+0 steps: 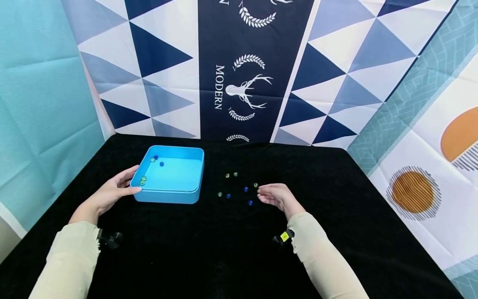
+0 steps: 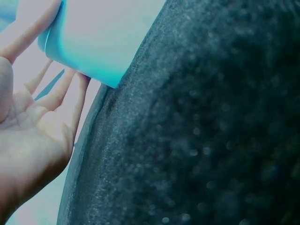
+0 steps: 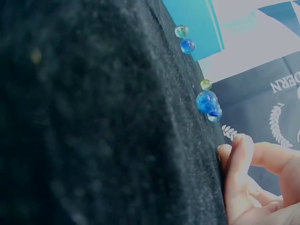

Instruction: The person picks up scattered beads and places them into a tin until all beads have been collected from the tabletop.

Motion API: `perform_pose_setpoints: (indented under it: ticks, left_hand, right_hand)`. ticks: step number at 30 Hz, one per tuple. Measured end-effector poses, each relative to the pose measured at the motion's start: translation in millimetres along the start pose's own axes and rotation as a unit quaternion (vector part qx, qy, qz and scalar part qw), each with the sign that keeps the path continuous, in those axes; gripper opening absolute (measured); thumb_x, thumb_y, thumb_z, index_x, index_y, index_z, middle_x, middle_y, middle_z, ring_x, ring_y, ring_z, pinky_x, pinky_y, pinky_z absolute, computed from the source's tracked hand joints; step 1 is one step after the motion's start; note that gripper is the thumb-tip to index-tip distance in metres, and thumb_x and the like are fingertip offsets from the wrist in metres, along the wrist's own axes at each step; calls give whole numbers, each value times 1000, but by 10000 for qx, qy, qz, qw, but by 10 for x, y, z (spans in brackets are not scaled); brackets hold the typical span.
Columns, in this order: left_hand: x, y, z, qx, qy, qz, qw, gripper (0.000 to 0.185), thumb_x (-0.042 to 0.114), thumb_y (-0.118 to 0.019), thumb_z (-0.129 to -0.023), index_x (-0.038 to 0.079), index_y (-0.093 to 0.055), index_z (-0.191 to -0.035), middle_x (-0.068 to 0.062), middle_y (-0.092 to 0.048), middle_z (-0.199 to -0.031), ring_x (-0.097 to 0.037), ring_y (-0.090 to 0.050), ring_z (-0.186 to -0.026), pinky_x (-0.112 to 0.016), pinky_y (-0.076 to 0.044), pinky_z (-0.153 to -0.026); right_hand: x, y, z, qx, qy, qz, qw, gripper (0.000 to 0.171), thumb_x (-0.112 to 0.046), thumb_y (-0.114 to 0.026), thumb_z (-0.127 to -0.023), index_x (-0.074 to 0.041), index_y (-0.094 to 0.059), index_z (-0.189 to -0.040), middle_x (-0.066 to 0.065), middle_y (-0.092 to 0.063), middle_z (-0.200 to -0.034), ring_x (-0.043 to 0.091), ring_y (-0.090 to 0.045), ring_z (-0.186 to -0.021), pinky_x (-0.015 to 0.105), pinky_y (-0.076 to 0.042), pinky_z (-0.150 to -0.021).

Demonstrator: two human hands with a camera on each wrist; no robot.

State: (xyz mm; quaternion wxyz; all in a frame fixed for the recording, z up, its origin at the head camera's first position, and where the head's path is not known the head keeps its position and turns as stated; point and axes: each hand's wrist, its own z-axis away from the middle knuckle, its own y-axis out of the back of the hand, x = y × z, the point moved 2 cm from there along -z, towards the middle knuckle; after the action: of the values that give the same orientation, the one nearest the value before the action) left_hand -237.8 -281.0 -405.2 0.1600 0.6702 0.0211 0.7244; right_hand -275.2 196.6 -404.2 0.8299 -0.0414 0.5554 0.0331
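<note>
A light blue open box [image 1: 169,197] stands at the left with several blue and yellow-green marbles [image 1: 162,164] inside. My left hand [image 1: 112,192] holds its left side, thumb at the near corner of the rim and fingers along the outer wall [image 2: 84,40]. Right of the box, several more marbles lie loose, among them a blue marble [image 1: 250,202] and a clear greenish marble [image 1: 219,194]. My right hand [image 1: 277,197] is low at the cloth, its fingertips beside a yellow-green marble [image 1: 255,185]. In the right wrist view the thumb hides whatever may be between the fingertips.
Black cloth [image 1: 209,249] covers the table. A patterned curtain [image 1: 239,104] hangs along the back edge, with more fabric hanging at the left and right. Dark wrist cameras [image 1: 110,239] sit by both cuffs.
</note>
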Motion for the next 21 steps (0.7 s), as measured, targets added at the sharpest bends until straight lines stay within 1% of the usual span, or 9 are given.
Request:
perform_pose_setpoints:
  ticks: [7, 9, 15, 21]
  left_hand:
    - [6, -6, 1, 3, 8, -14, 10000, 85, 21, -66, -88, 11, -8, -150, -22, -10, -152, -41, -16, -133, -59, -18, -103]
    - [6, -5, 3, 12, 6, -8, 10000, 85, 21, -66, -88, 11, -8, -150, -22, -10, -152, -41, -16, -133, -59, -18, -103]
    - [4, -6, 3, 18, 6, -28, 10000, 85, 21, -66, -88, 11, -8, -150, -23, -10, -151, -42, -16, -133, -60, -18, -103]
    - [9, -9, 6, 10, -4, -33, 10000, 85, 21, -65, -88, 10, -8, -150, -23, -10, -151, -42, -16, -133, -60, -18, -103]
  right_hand:
    - [-2, 2, -30, -68, -30, 274, 9996, 27, 9, -54, -87, 15, -52, -114, 7, -65, -72, 9, -62, -58, 20, -52, -58]
    - [4, 6, -41, -70, -40, 240, 9997, 27, 9, -53, -87, 15, -52, -114, 6, -65, -72, 9, -62, -59, 20, -52, -58]
    - [29, 37, -66, -72, -90, -194, 9997, 25, 9, -52, -88, 13, -52, -113, 5, -65, -70, 10, -63, -60, 20, -52, -59]
    - [44, 58, -75, -92, 35, -836, 9965, 21, 8, -53, -88, 9, -53, -109, 5, -66, -73, 10, -63, -65, 19, -51, -62]
